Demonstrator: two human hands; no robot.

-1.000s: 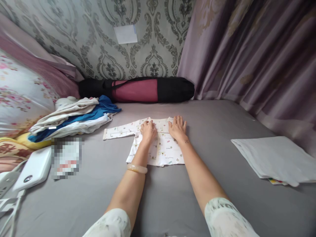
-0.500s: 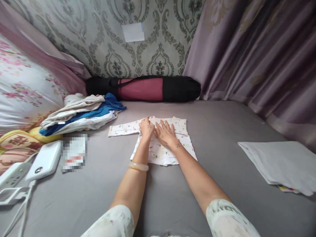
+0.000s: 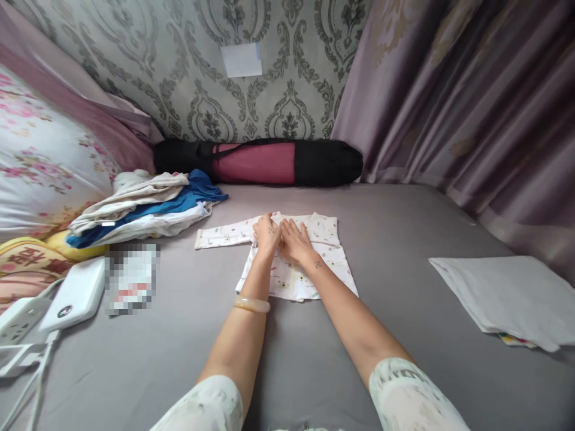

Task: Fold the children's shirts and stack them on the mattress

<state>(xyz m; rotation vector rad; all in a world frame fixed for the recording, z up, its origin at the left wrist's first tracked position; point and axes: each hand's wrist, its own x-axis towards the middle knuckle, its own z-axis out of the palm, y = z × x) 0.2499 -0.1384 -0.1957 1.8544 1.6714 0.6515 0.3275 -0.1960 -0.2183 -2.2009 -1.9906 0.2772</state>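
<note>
A small white long-sleeved shirt point(image 3: 335, 272) with a tiny coloured print lies on the grey sheet. One sleeve stretches out to the left, while the right sleeve is folded across the body. My left hand point(image 3: 268, 233) is curled at the shirt's left shoulder, its fingers closed on the cloth; the fingertips are partly hidden. Close beside it, my right hand point(image 3: 296, 241) lies flat on the upper chest, fingers stretched out and pointing up and left. A pale bangle circles my left forearm.
Crumpled clothes point(image 3: 148, 206) lie in a pile at the left, near a floral pillow point(image 3: 40, 161). A white power bank point(image 3: 74, 293) and a power strip point(image 3: 22, 317) with cables sit at left front. A black and red long bag point(image 3: 254, 163) lies along the wall. Folded white cloth point(image 3: 516, 293) is at right.
My right hand has slid slightly left, closer to my left hand, its fingers less spread. The left hand stays at the shoulder. The whole view has shifted a little.
</note>
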